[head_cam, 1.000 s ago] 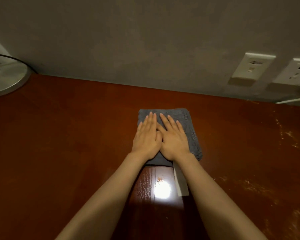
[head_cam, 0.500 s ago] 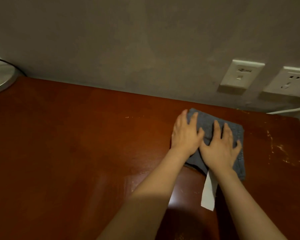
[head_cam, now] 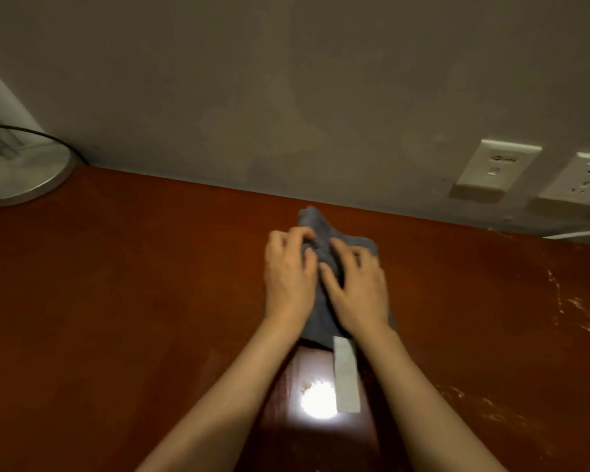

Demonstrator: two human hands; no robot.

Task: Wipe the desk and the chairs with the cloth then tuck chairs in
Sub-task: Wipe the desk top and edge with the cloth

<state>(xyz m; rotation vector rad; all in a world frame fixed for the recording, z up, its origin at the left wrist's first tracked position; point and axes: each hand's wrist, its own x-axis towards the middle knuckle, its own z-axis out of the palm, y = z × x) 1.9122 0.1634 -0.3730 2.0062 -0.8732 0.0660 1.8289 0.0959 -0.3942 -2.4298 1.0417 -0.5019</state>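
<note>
A grey cloth (head_cam: 315,226) lies bunched on the reddish-brown desk (head_cam: 133,284), close to the back wall. Both hands sit on top of it, side by side. My left hand (head_cam: 288,274) has its fingers curled into the cloth's far left part. My right hand (head_cam: 356,287) covers the right part, its fingers bent and gripping the fabric. A white label (head_cam: 345,374) trails from the cloth's near edge toward me. No chair is in view.
A round metal lamp base (head_cam: 24,175) with a black cable stands at the desk's back left corner. Two white wall sockets (head_cam: 494,166) are mounted at the right, with a white cable below. Pale scuffs mark the desk's right side.
The cloth slid from the right back toward the middle with both hands on it. The fingers, flat before, have curled and bunched the fabric.
</note>
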